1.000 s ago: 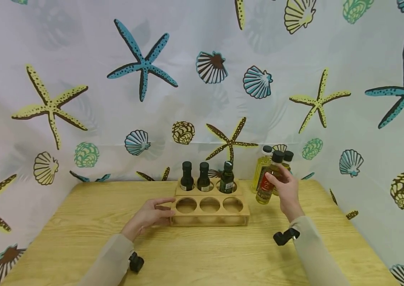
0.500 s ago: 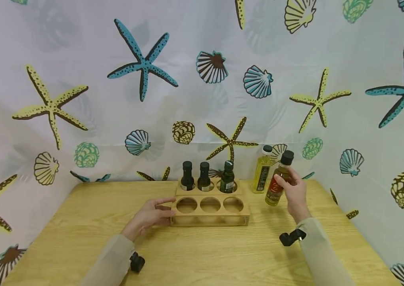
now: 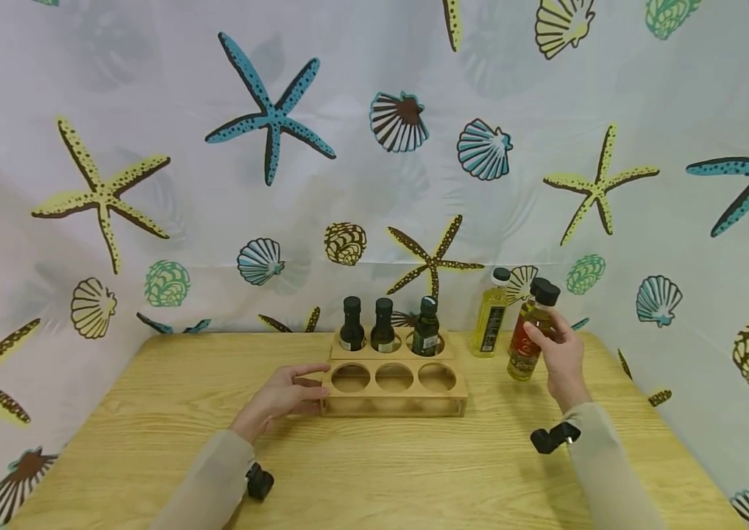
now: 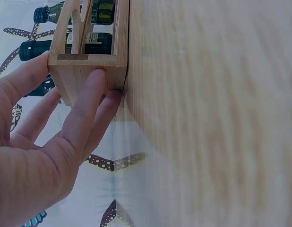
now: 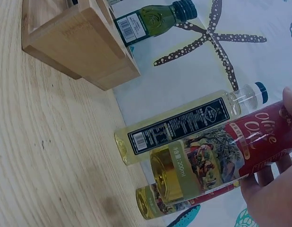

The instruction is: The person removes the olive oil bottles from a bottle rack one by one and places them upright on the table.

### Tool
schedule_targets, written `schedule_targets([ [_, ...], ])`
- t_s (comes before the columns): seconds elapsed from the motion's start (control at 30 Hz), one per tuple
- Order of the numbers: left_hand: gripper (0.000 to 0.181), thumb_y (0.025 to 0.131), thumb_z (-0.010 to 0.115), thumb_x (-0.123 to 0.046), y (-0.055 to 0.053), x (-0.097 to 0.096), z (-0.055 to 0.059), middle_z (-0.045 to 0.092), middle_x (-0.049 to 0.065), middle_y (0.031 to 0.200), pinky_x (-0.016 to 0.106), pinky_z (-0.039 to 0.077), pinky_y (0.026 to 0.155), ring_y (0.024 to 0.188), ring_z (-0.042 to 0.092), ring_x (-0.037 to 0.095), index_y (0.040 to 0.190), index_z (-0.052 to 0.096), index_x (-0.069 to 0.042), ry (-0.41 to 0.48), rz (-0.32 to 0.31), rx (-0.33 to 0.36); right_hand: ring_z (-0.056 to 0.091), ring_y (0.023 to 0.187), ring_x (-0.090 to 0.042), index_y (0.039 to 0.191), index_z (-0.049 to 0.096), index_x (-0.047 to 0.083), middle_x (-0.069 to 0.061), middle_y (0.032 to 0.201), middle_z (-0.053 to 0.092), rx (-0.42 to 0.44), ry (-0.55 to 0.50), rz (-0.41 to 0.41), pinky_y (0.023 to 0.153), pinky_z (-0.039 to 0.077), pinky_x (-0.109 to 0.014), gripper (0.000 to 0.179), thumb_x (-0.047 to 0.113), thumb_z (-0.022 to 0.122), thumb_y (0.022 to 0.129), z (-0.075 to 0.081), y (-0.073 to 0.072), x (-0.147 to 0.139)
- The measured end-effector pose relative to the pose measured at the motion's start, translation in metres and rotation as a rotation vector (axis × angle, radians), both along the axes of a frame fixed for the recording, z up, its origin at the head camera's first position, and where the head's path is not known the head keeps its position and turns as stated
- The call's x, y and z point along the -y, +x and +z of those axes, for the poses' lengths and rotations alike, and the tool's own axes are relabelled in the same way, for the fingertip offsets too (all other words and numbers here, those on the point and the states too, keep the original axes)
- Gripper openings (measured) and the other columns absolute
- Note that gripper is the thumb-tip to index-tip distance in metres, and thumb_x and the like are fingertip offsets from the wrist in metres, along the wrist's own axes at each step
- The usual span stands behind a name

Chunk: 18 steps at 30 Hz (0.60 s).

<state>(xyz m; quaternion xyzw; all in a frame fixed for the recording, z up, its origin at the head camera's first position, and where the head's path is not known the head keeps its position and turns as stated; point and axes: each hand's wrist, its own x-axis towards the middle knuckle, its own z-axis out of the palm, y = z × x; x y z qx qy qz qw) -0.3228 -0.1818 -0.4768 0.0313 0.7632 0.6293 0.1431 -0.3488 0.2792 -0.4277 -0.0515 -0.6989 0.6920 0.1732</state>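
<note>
Gripping a tilted red-labelled bottle [image 5: 221, 153] in the right hand [image 3: 563, 361], near the back right corner of the worktop [image 3: 388, 471], in front of a similar bottle [image 5: 148, 203] and to the right of a pale oil bottle [image 3: 491, 322]. Touching, with the left hand [image 3: 282, 397] outstretched rather than clenched, the left end of a wooden rack [image 3: 393, 396] by the back edge, with three dark bottles [image 3: 383, 331] in its back row.

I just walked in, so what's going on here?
A person's right grip holds a red-labelled, black-capped bottle of yellow oil; the left grip touches the left end of a two-tier wooden rack. Three dark green bottles sit in its rear row. A clear, black-labelled oil bottle and, partly hidden, another red-labelled bottle stand to the rack's right.
</note>
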Motion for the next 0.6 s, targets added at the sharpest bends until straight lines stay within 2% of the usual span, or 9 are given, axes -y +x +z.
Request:
schedule_targets([
  [0.13,0.058,0.092,0.07,-0.015,0.0,0.002,0.002,0.047,0.03,0.141,0.046,0.057,0.088,0.108,0.066,0.033,0.146,0.049,-0.012,-0.005,-0.018,-0.001,0.052,0.104,-0.008,0.139,0.056,0.021,0.016,0.115,0.056,0.014,0.009,-0.008,0.092,0.044,-0.025,0.051,0.027,0.072,0.09,0.001,-0.001,-0.005],
  [0.4,0.058,0.09,0.072,-0.014,-0.001,0.003,0.003,0.048,0.029,0.141,0.044,0.059,0.085,0.107,0.067,0.032,0.144,0.051,-0.012,0.006,0.001,0.002,0.052,0.103,-0.006,0.141,0.055,0.021,0.016,0.115,0.055,0.012,0.038,-0.016,0.093,0.044,-0.024,0.053,0.028,0.071,0.091,0.0,-0.005,-0.016],
  [0.6,0.057,0.091,0.071,-0.013,0.0,0.003,0.001,0.048,0.029,0.141,0.045,0.058,0.086,0.104,0.068,0.032,0.144,0.051,-0.013,0.018,-0.01,-0.002,0.052,0.104,-0.005,0.139,0.056,0.024,0.015,0.118,0.055,0.023,0.033,-0.03,0.107,0.041,-0.037,0.052,0.03,0.072,0.09,-0.003,-0.006,-0.03],
])
